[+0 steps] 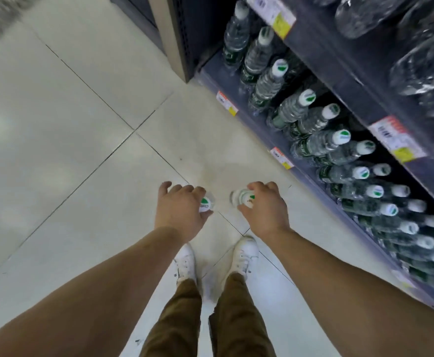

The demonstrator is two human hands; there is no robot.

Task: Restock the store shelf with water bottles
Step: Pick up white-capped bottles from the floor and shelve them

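We hold one water bottle in each hand, gripped from above near the cap. Our left hand [178, 208] has its fingers curled over the left bottle [207, 203], of which only the white and green cap and the shoulder show beside the knuckles. Our right hand [263, 206] pinches the right bottle [241, 197] in the same way, thumb on the near side and fingers over the top. Both bottles hang above the tiled floor [82, 150], just in front of our white shoes [244, 253], and well apart from the bottom shelf [252, 130] at the right, where a row of the same bottles [293, 109] already stands.

We think the main risk is a slip: the grip is only at the narrow top, so a full bottle can slide out or swing and fall on the floor. Also, when we bring them to the shelf, a swinging bottle can knock the standing row over.

Both arms are stretched forward and down, almost parallel, with the backs of the hands turned up. The hands are near each other but do not touch.
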